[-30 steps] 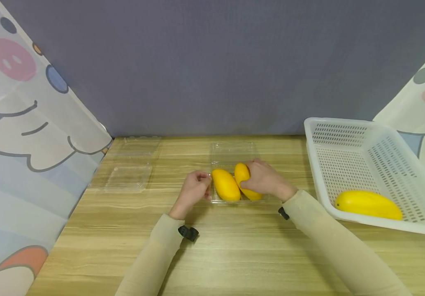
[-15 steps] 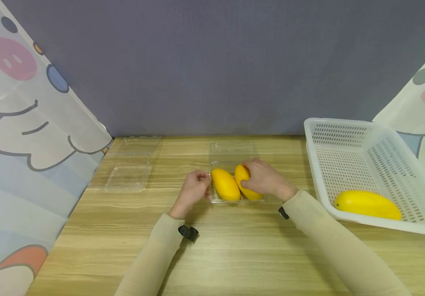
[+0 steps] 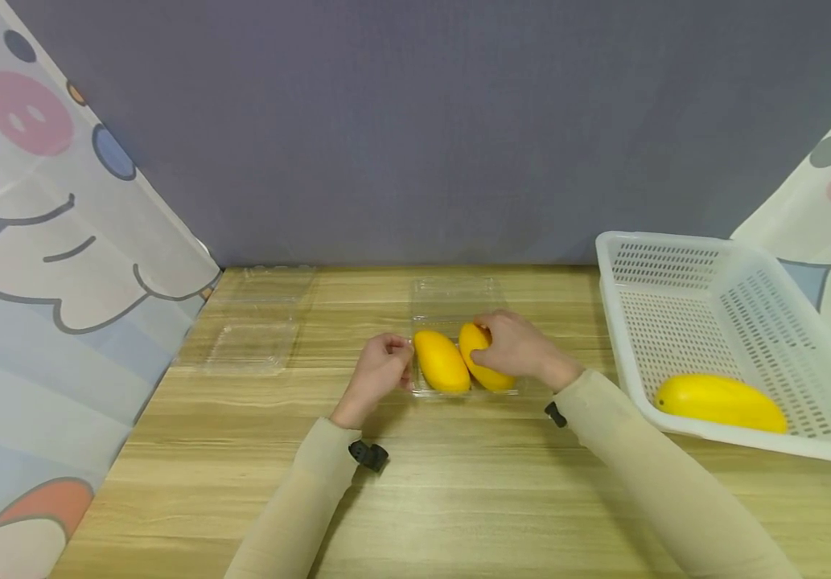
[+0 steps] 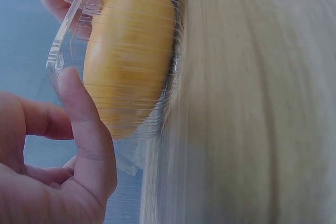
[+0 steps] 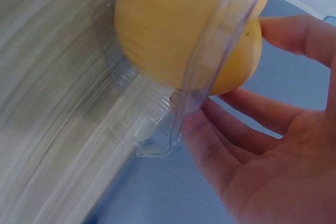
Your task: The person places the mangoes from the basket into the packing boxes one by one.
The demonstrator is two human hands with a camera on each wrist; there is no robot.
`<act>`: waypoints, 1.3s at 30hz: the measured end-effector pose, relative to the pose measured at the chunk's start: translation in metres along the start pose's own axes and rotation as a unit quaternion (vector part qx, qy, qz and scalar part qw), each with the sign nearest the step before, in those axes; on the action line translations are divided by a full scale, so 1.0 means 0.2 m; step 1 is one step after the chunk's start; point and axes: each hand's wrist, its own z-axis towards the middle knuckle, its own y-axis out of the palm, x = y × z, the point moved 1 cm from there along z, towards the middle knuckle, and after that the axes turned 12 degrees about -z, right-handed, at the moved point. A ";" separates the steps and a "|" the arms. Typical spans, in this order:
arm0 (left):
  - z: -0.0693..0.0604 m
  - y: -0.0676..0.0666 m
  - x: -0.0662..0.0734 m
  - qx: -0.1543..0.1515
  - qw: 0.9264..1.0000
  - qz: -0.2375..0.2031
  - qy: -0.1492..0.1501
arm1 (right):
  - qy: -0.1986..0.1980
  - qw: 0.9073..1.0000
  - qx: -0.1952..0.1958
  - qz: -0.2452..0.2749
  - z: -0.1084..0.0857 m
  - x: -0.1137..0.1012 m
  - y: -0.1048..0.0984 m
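Yellow oval mangoes in ribbed clear clamshell

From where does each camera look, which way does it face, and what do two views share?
Head: on the head, facing forward and down at the table, clear container, yellow fruits and basket; left hand, right hand and sleeves show.
Left wrist: on that wrist, facing the container's left side; left hand is near, right hand at top.
Right wrist: on that wrist, facing it from the right; right hand is near.
Both wrist views share the container and yellow fruits.
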 end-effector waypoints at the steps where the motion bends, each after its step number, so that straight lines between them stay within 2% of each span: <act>1: 0.00 0.00 0.00 0.001 1.000 0.000 -0.001 | -0.001 1.000 0.001 0.002 0.00 0.00 0.00; 8: 0.00 0.00 0.01 0.002 1.000 0.002 -0.002 | -0.005 1.000 0.014 0.014 0.00 0.01 -0.03; 24: 0.00 -0.01 0.01 0.004 1.000 0.005 -0.006 | 0.044 0.993 0.066 0.083 0.04 0.08 -0.11; 32: 0.00 -0.01 0.00 0.003 1.000 0.004 -0.005 | 0.062 0.988 0.086 0.111 0.07 0.10 -0.11; 39: 0.00 -0.01 0.00 0.003 1.000 0.002 0.001 | 0.073 0.985 0.111 0.110 0.11 0.15 -0.08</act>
